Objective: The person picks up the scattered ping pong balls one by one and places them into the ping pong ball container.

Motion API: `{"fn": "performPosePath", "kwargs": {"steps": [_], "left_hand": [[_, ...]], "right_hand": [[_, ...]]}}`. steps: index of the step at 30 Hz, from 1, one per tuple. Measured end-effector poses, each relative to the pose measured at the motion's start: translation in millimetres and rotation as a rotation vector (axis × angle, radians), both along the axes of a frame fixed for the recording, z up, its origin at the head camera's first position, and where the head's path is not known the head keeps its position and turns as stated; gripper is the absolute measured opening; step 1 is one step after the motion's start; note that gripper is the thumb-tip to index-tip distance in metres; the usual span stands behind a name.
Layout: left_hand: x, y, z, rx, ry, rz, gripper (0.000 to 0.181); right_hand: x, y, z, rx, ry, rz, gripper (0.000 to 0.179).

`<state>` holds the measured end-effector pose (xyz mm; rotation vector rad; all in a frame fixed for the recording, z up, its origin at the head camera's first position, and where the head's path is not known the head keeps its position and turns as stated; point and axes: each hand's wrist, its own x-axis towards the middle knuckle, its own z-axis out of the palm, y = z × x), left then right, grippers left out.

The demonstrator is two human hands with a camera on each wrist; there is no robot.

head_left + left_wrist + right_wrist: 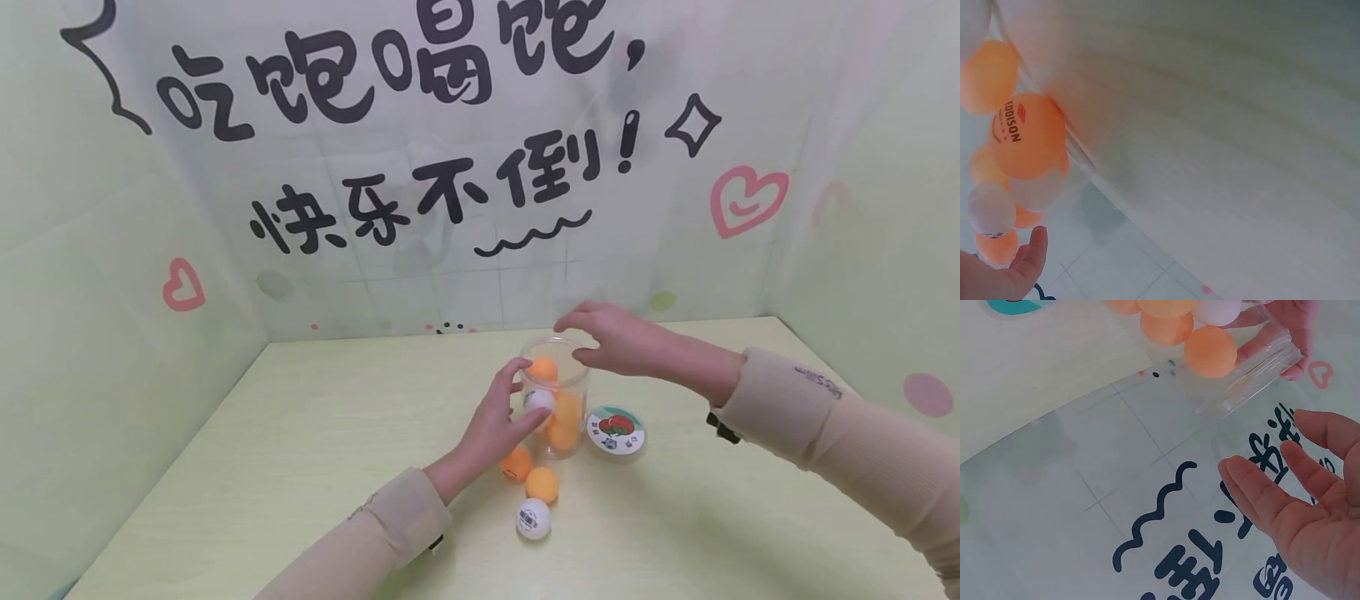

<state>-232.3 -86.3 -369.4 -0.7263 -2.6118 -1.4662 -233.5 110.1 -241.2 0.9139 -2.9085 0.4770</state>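
A: Grip first. Where did the jar (pixel 570 382) stand from your left hand (pixel 498 421)?

B: Just right of your palm, upright, long axis vertical. You held its side with that hand, thumb across the near wall.

A: And your right hand (pixel 626 342)?

B: Wide and holding nothing, fingers apart. The jar's mouth lay down and to the left of that palm, near but not touching. Your left was the nearer hand, being on the wall itself.

A: Counts?

B: One jar. One lid (pixel 616 429), flat on the table, below your right hand and just beside the jar. Three loose balls on your side of the left grip: a dark orange ball (pixel 517 463), a light orange ball (pixel 542 484) and a white ball (pixel 533 519).

A: And inside the jar?

B: At least three orange ones and one white, the white by your left thumb. Overlap hid the exact total.
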Motion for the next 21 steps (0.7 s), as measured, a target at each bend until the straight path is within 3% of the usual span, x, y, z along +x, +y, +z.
{"fn": "performPosePath", "kwargs": {"steps": [5,12,17,21], "left_hand": [[-0.4,0.2,-0.6,-0.002,-0.002,-0.001,0.062],[0.3,-0.4,0.7,-0.003,-0.007,-0.004,0.061],[1.7,-0.3,1.9,0.001,-0.011,-0.01,0.062],[2.1,-0.1,2.1,0.007,-0.017,-0.01,0.063]], "right_hand": [[-3.2,5.0,-7.1,-0.033,-0.009,0.013,0.038],[-15.4,19.4,-41.5,-0.196,-0.119,0.084,0.054],[-22.8,28.7,-69.4,-0.379,-0.166,0.096,0.062],[-27.4,33.0,-90.3,-0.557,-0.252,0.106,0.067]]}}
